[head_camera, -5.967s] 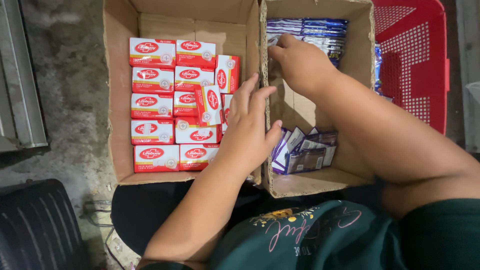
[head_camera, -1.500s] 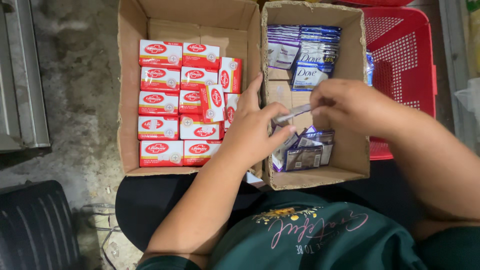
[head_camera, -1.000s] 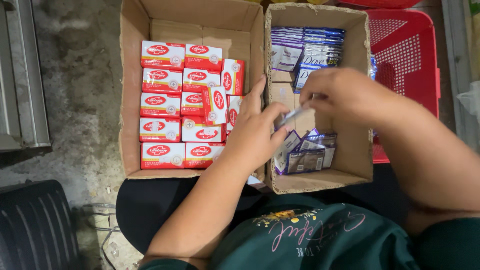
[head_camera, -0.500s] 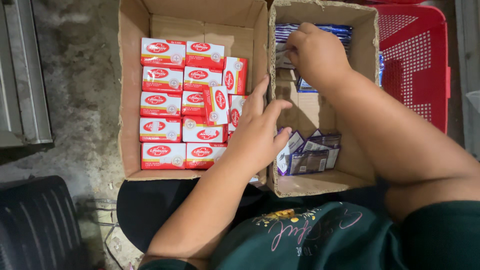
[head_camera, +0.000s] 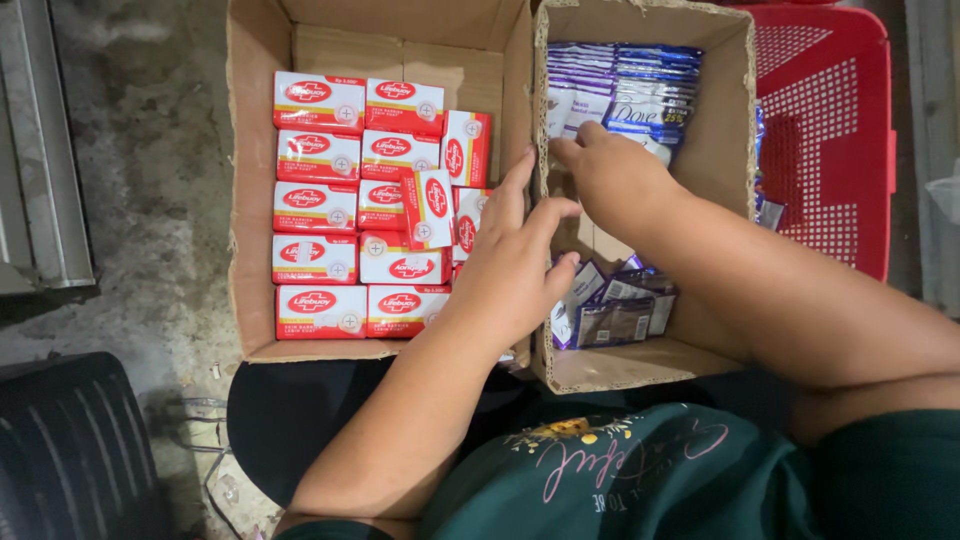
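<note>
From the head camera, the floor (head_camera: 140, 200) is rough grey concrete on the left of the frame, with a dark mat (head_camera: 70, 450) in the lower left corner. Two cardboard boxes sit side by side at the top. The right box (head_camera: 735, 120) holds blue and purple sachets (head_camera: 630, 85) stacked at its far end, and more purple sachets (head_camera: 615, 310) near the bottom. The right hand (head_camera: 615, 185) reaches into the middle of this box, fingers curled; I cannot tell if it holds anything. The left hand (head_camera: 510, 265) rests open on the wall between the boxes. The left box (head_camera: 245, 150) is full of red soap packs (head_camera: 340, 210). A red basket (head_camera: 830, 130) stands at the upper right.
</note>
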